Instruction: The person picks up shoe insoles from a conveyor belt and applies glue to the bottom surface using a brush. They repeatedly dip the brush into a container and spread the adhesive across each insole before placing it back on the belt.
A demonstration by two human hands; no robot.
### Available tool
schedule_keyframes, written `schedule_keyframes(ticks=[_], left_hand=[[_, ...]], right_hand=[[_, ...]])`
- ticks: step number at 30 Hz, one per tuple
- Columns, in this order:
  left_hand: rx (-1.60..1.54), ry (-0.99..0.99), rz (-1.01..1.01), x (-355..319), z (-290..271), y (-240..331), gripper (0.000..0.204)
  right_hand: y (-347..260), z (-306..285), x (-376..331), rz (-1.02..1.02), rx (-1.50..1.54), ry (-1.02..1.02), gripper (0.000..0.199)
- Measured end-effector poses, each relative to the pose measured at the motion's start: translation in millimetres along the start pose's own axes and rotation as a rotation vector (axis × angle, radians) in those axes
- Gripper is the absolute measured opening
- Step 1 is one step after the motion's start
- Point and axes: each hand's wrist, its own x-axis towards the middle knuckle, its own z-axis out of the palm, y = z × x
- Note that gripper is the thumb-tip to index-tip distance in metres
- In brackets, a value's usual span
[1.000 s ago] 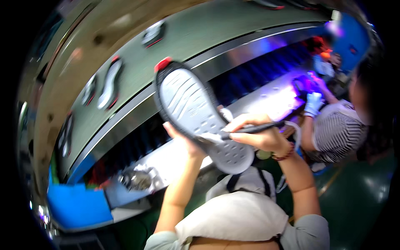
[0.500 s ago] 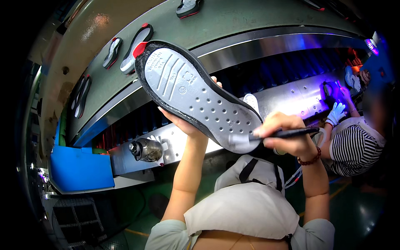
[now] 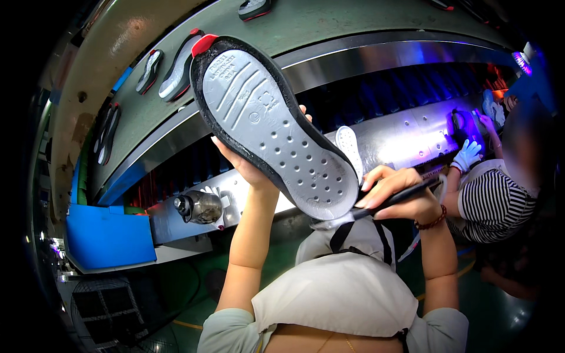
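Note:
A grey shoe sole (image 3: 273, 135) with a black rim and a red heel tab is tilted up in front of me. Its face shows grooves at the heel and rows of small holes toward the toe. My left hand (image 3: 250, 167) grips it from behind by its edges; part of the fingers is hidden by the sole. Between the fingers of my right hand (image 3: 403, 194) is a dark-handled brush (image 3: 406, 193). The brush's pale bristles are at the sole's lower rounded end, by its outer edge.
More soles (image 3: 176, 73) lie on the green conveyor belt (image 3: 329, 23) beyond. Below it, a metal shelf (image 3: 388, 138) holds a dark bottle (image 3: 200, 207) and a white sole-shaped piece (image 3: 348, 147). A blue box (image 3: 109, 235) stands left. At right works a person in a striped shirt (image 3: 494, 203).
The brush has moved left and down, from the sole's face to its lower edge. The sole has turned slightly more upright. Belt soles appear a little further left.

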Motion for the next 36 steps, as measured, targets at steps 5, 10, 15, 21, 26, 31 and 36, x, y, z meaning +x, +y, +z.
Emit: schedule_keyframes(ticks=[5, 10, 15, 21, 26, 31, 36], left_hand=[[0.059, 0.280, -0.056, -4.0, -13.2, -10.0, 0.086], [-0.205, 0.140, -0.137, -51.1, -26.3, -32.9, 0.053], [-0.294, 0.064, -0.542, -48.0, -36.3, -6.3, 0.045], [-0.021, 0.170, -0.882, -34.5, -11.7, 13.9, 0.052], [-0.216, -0.013, -0.917, -37.2, -17.2, 10.3, 0.063], [-0.189, 0.003, -0.988, -42.2, -19.0, 5.7, 0.064], [-0.148, 0.041, -1.012, -43.9, -14.6, 11.9, 0.065]], right_hand=[[16.6, 9.1, -10.6, 0.256, 0.388, 0.354, 0.017], [4.8, 35.7, 3.9, 0.313, 0.272, 0.327, 0.018], [-19.5, 14.3, 8.5, 0.136, -0.040, -0.158, 0.022], [-14.8, 10.6, 16.2, 0.116, -0.121, -0.256, 0.020], [-39.6, -0.6, 31.2, 0.064, -0.176, -0.267, 0.021], [-45.6, -4.4, 40.2, 0.157, -0.284, -0.522, 0.016], [-39.4, -7.1, 39.9, 0.066, -0.256, -0.405, 0.016]])
